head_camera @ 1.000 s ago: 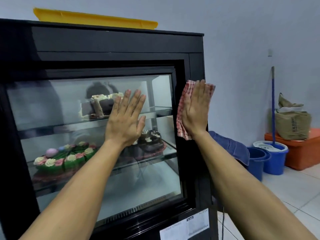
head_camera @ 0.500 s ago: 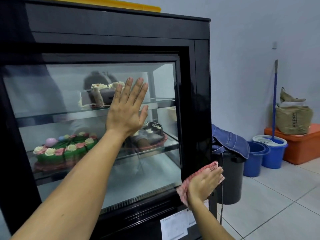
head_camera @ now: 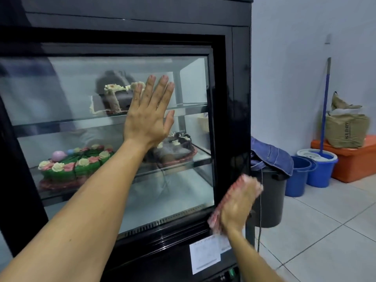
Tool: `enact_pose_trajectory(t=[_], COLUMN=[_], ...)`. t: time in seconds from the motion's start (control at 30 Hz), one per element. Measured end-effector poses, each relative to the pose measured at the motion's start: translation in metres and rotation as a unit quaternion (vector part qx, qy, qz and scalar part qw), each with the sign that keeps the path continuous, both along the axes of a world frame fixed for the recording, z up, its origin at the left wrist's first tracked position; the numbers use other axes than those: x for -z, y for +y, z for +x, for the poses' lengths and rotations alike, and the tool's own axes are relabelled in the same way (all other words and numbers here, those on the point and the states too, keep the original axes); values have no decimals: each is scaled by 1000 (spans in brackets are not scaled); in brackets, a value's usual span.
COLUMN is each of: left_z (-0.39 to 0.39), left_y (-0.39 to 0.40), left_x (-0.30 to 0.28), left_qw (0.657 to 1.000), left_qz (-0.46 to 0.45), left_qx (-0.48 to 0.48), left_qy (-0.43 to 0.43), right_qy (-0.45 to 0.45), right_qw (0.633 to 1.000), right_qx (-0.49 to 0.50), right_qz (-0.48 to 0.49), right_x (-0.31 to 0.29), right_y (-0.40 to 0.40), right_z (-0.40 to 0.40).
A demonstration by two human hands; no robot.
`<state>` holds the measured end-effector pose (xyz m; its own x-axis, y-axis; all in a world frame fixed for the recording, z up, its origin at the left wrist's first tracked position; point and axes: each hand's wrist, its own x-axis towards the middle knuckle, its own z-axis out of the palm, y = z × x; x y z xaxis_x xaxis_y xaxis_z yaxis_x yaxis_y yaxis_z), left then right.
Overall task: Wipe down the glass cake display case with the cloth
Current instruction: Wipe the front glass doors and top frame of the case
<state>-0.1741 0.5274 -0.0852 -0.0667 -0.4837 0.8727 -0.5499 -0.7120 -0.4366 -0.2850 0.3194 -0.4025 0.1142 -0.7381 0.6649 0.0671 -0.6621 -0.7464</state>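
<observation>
Nearest the camera, the right hand point(head_camera: 238, 202) lies flat over a red-and-white checked cloth point(head_camera: 218, 213), fingers extended and pressing it onto the black frame of the display case point(head_camera: 240, 98) at the lower right corner of the glass front point(head_camera: 81, 88); this hand is motion-blurred, so the finer set of its fingers is unclear. Just beyond, the left hand point(head_camera: 149, 113) is spread out, palm against the glass at mid-height, gripping nothing, apparently as a brace.

The main risk, as I judge it, is that bare palm: it may leave a print on the pane. The cloth sits near a paper label point(head_camera: 205, 254) stuck below the door, and a low stroke might catch and lift its edge. Hard leaning on the glass could also shake the shelves.

Behind the pane, a green cake with pink and cream rosettes point(head_camera: 75, 165) and a dark chocolate cake point(head_camera: 177, 147) share the lower shelf, with a partly cut cake point(head_camera: 115, 96) on the shelf above. To the right, on a pale tiled floor point(head_camera: 325, 231), stand a black bin point(head_camera: 270, 196) draped with denim point(head_camera: 272, 157), two blue buckets point(head_camera: 299, 171), a blue-handled mop point(head_camera: 324, 106) and an orange crate point(head_camera: 354, 163) under a brown sack point(head_camera: 347, 129), against a grey wall point(head_camera: 295, 58)
</observation>
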Motion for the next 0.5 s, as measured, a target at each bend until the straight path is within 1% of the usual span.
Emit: enact_pose_trajectory(t=[0.03, 0.1, 0.17, 0.23, 0.27, 0.33, 0.4, 0.47, 0.5], left_z=[0, -1, -1, 0, 1, 0, 0, 0, 0], left_y=[0, 0, -1, 0, -1, 0, -1, -1, 0], left_x=[0, 1, 0, 1, 1, 0, 1, 1, 1], left_qw=[1000, 1000, 1000, 1000, 1000, 1000, 1000, 1000, 1000], left_qz=[-3, -5, -7, -4, -5, -4, -1, -5, -5], left_qx=[-1, -5, -7, -9, -8, -6, -5, -8, -8], left_qy=[-4, -8, -11, -10, -13, -11, -10, -10, -10], right_qy=[12, 53, 55, 12, -4, -10, -2, -2, 2], right_qw=[998, 988, 979, 966, 962, 967, 984, 996, 999], right_qx=[-10, -28, -34, -10, 10, 27, 23, 18, 2], right_qz=[62, 139, 194, 259, 272, 252, 177, 83, 54], right_x=[33, 66, 52, 16, -9, -60, -97, -110, -102], right_y=[8, 19, 23, 23, 22, 18, 11, 4, 2], right_z=[-1, 1, 2, 8, 12, 17, 17, 12, 7])
